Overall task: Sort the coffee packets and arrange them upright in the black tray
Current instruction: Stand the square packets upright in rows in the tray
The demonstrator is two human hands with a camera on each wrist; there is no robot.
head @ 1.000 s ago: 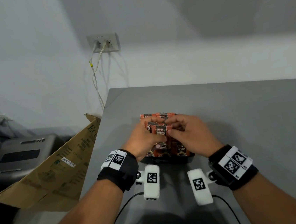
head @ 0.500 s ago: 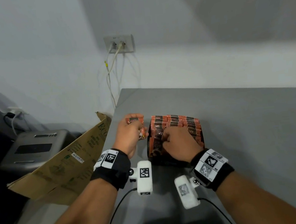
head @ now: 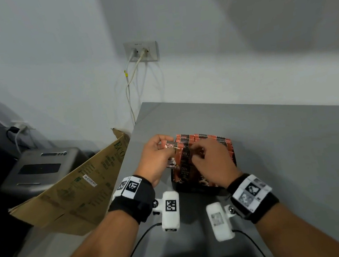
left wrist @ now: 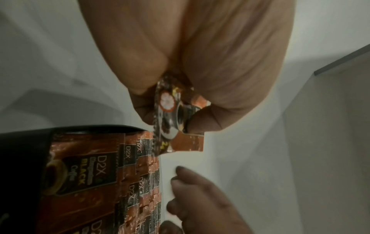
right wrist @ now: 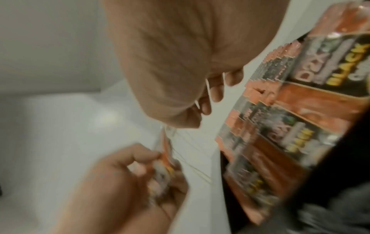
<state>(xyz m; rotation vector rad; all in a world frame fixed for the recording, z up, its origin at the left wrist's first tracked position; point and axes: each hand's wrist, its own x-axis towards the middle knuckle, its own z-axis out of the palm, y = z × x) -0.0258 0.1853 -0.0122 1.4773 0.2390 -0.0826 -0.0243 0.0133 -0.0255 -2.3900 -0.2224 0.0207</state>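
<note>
A black tray [head: 194,191] sits on the grey table [head: 281,148], packed with upright orange-and-black coffee packets [head: 220,144]. My left hand [head: 166,150] pinches one coffee packet [head: 172,148] between thumb and fingers, at the tray's near left corner, against the front packets. The left wrist view shows that held packet [left wrist: 170,110] beside the tray's rim [left wrist: 24,142] and the packed packets [left wrist: 90,171]. My right hand [head: 197,154] hovers over the packet tops with its fingers loosely curled. In the right wrist view its fingers [right wrist: 217,93] hold nothing, close to the packets [right wrist: 300,110].
The table's left edge runs just left of my left hand. A cardboard sheet [head: 72,188] leans against that edge, and a grey machine [head: 41,169] stands on the floor beyond. Cables hang from a wall socket [head: 141,51] behind the table.
My left hand has brought its packet rightwards from beside the tray to the tray's front left packets. My right hand has lifted off the packets, and its fingers are now curled above them.
</note>
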